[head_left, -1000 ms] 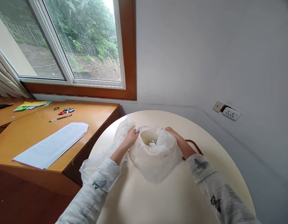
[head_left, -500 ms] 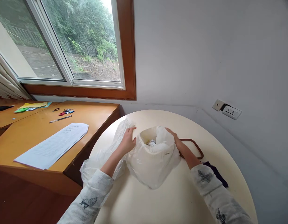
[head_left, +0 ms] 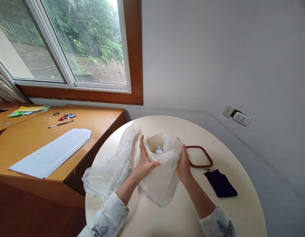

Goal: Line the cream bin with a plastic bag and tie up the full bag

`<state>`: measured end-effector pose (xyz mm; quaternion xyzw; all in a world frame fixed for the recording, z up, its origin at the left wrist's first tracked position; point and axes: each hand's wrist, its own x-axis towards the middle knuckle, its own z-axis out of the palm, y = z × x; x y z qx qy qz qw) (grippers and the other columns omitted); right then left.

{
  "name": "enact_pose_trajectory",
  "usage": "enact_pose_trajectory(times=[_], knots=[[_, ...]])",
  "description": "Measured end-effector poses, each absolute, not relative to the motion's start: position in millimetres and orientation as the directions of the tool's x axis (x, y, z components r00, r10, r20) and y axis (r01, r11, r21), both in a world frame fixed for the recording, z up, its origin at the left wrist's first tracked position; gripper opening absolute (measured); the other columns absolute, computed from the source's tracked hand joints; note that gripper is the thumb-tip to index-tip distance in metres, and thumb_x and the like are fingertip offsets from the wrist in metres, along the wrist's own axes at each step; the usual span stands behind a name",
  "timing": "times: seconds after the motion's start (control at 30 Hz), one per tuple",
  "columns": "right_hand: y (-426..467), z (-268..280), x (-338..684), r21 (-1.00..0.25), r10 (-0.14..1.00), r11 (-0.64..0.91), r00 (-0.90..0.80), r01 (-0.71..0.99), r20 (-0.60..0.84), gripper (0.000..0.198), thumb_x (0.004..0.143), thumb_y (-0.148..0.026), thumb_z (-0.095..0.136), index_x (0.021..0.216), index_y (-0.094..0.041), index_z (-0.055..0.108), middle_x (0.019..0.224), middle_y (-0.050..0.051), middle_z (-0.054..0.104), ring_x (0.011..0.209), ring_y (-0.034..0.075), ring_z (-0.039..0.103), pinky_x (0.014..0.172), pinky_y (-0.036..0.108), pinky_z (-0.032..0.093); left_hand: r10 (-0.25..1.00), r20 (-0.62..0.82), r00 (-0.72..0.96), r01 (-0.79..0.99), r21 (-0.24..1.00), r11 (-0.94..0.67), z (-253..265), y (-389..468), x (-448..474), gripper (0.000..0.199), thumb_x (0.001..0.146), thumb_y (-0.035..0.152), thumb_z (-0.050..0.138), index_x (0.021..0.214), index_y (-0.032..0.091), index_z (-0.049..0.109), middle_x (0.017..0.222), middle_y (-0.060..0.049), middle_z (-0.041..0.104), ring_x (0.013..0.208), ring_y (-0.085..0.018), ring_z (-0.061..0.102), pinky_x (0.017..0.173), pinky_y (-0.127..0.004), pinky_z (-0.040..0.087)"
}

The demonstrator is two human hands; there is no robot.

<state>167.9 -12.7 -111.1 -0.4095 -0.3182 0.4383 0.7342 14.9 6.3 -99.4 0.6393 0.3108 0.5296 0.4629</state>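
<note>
A small bin [head_left: 152,143] stands on the round table, with a white plastic bag [head_left: 162,181] draped over its rim and down its front. Crumpled bits of paper [head_left: 158,150] show inside. My left hand [head_left: 145,164] presses on the bin's left side, thumb spread across the front and fingers apart. On the right side, my right hand [head_left: 184,163] has its fingers closed on the bag near the rim; some fingertips are hidden behind it. The rest of the clear, crumpled plastic [head_left: 110,168] spreads out left of my left hand.
Right of my right hand lie a brown rounded frame [head_left: 200,165] and a dark purple cloth [head_left: 221,184] on the round table [head_left: 231,214]. To the left, a wooden desk [head_left: 105,115] bears papers [head_left: 53,151], a pen [head_left: 60,124] and keys [head_left: 67,116]. The wall has sockets [head_left: 242,118].
Both hands have come down the bin's sides toward me, and my left thumb now lies across the front. The bag's front hangs narrower. My right arm uncovers more of the cloth.
</note>
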Motion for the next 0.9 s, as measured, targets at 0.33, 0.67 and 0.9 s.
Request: enact_pose_trajectory(times=[0.33,0.67,0.9], knots=[[-9,-134,168,-0.961,0.818,0.228,0.566,-0.155,0.102,0.028,0.083,-0.041,0.045,0.078,-0.018,0.059,0.075,0.001,0.062,0.068,0.014,0.055,0.062,0.024,0.043,0.940,0.299,0.167,0.008,0.953,-0.304,-117,-11,28,0.126,0.057,0.037,0.077,0.138,0.029,-0.019,0.149,-0.014,0.011,0.132,-0.025,0.030,0.107,-0.038,0.028],[-17,-148,170,-0.961,0.764,0.221,0.583,0.166,0.276,0.021,0.087,-0.038,0.036,0.080,-0.021,0.046,0.075,-0.002,0.051,0.069,0.013,0.049,0.063,0.023,0.041,0.955,0.237,0.176,0.060,0.966,-0.251,-126,-13,27,0.128,0.058,0.024,0.076,0.137,0.032,-0.023,0.150,-0.011,0.012,0.133,-0.023,0.029,0.109,-0.040,0.023],[-15,-154,182,-0.914,0.764,0.187,0.532,0.359,0.366,0.012,0.087,-0.031,0.036,0.080,-0.022,0.041,0.079,0.001,0.051,0.075,0.017,0.049,0.070,0.029,0.039,0.967,0.196,0.163,0.081,0.974,-0.211,-122,-16,26,0.128,0.056,0.021,0.077,0.137,0.034,-0.022,0.151,-0.010,0.007,0.134,-0.024,0.025,0.110,-0.042,0.020]])
